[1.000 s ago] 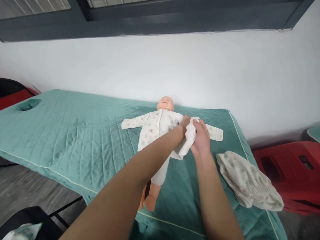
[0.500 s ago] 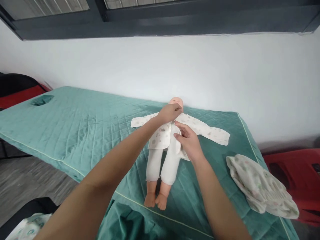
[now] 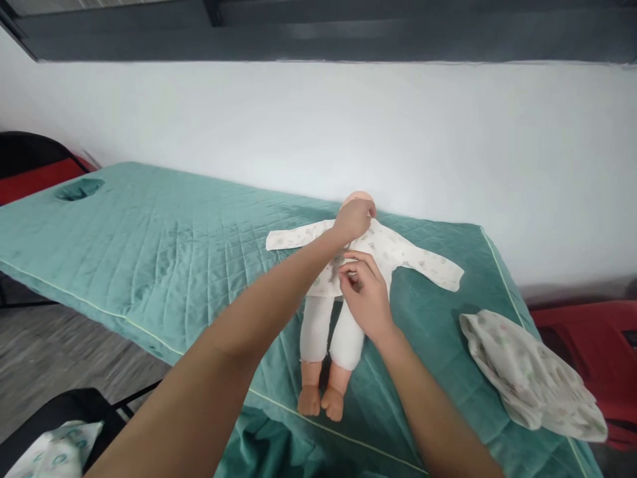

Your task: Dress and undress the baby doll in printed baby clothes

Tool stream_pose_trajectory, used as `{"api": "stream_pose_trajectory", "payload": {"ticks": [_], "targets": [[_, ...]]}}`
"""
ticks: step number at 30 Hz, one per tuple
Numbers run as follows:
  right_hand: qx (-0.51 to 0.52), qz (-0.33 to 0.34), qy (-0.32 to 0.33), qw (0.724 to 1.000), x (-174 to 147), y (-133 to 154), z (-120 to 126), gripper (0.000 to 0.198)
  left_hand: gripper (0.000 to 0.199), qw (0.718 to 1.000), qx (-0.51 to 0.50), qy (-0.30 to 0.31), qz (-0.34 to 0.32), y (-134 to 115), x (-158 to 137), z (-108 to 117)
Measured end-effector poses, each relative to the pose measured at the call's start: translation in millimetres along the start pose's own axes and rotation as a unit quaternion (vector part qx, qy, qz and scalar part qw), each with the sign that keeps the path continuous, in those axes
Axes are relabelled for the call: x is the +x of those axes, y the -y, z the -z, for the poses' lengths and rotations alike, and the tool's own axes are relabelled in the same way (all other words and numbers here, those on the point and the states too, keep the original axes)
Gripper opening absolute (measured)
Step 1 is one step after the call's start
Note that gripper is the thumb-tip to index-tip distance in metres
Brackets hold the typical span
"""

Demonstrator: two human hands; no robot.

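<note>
A baby doll [image 3: 340, 377] lies on its back on the green bed, feet towards me. It wears a white printed shirt [image 3: 423, 263] with both sleeves spread, and white leggings [image 3: 314, 332]. At the doll's neck, my left hand [image 3: 355, 219] is closed on the shirt's collar, its fingertips partly hidden, and covers much of the doll's head. Lower down, over the doll's belly, my right hand [image 3: 367, 297] has its thumb and fingers pinched on the shirt's front. My left forearm crosses over part of the shirt.
A crumpled printed cloth garment [image 3: 532, 375] lies at the bed's right edge, beside a red plastic chair [image 3: 592, 338]. The green quilted bed [image 3: 164, 245] has a face hole at its far left. A white wall stands behind it. A printed packet [image 3: 60, 451] rests on a black seat lower left.
The shirt's right front panel, folded aside before, now lies across the doll's body. Both hands have shifted slightly right in view, and the camera view has shifted a little.
</note>
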State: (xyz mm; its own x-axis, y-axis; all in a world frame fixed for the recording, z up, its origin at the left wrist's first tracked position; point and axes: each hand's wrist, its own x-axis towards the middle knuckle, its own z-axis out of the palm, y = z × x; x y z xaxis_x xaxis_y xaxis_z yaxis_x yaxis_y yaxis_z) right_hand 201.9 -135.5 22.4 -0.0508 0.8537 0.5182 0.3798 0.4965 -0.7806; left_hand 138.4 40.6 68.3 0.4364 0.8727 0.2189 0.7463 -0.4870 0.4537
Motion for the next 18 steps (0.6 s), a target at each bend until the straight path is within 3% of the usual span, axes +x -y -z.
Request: {"api": "stream_pose_trajectory", "payload": {"ticks": [5,9,13,18], "targets": [[0.006,0.032,-0.003,0.999,1,2,4,0.015,0.035,0.999,0.025,-0.037,0.004,3,1,-6],[-0.051,0.048,-0.044,0.997,7,-13,17,0.018,0.034,0.995,0.002,-0.1,-0.017,9,-26,-2],[-0.125,0.038,0.009,0.991,10,-39,22,0.035,0.021,0.983,-0.042,-0.168,-0.057,31,-102,4],[-0.138,0.034,0.036,0.989,7,-54,19,0.047,0.019,0.977,-0.086,-0.191,0.039,69,-222,-3]]}}
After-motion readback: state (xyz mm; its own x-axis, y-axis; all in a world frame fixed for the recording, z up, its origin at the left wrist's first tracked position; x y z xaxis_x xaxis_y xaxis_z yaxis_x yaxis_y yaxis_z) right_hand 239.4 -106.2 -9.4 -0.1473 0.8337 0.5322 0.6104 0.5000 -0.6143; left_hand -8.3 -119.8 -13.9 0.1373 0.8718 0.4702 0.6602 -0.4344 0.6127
